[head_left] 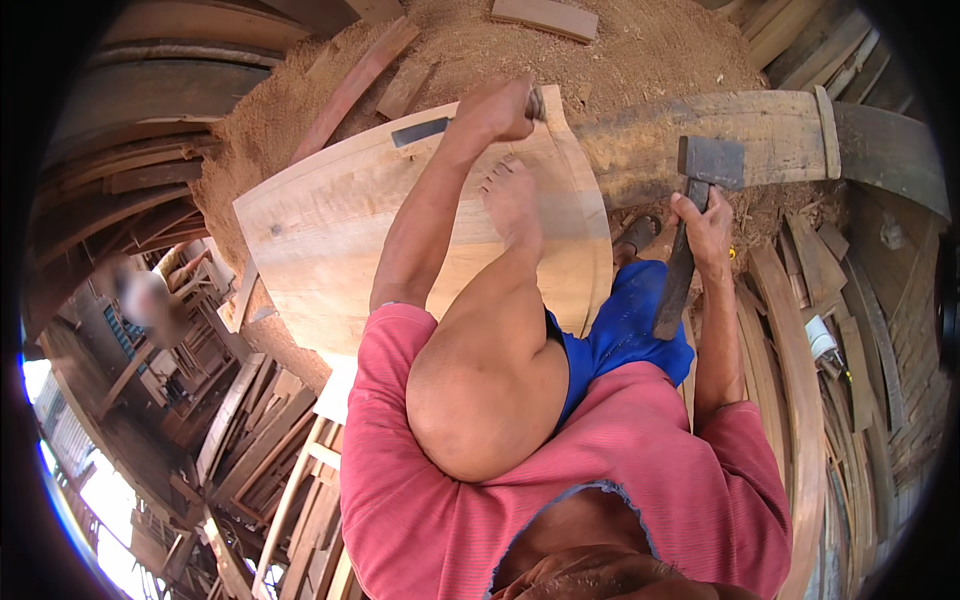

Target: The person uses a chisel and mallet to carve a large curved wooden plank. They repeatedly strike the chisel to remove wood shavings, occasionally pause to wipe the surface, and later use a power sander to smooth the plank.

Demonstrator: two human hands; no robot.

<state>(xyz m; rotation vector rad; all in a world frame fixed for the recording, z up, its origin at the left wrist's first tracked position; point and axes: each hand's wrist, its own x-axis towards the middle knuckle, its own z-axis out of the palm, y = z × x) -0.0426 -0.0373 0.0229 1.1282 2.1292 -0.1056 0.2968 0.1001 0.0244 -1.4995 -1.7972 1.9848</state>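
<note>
My left hand (500,108) is closed around the handle of a chisel, whose flat dark blade (420,131) points left over the upper edge of a wide pale wooden board (340,240). The round end of the handle shows at the right of my fist. I cannot tell whether the blade touches the wood. My right hand (708,232) grips a hammer by its thick dark handle, just below the blocky metal head (718,162). The handle slants down toward my blue shorts. My bare foot (512,195) is on the board.
A thick weathered timber (720,135) runs right from the board's end. Sawdust (660,45) and loose offcuts (545,17) cover the ground ahead. Long planks (795,400) lie at my right, with a white cylindrical object (822,338) among them. Another person (150,297) is at far left.
</note>
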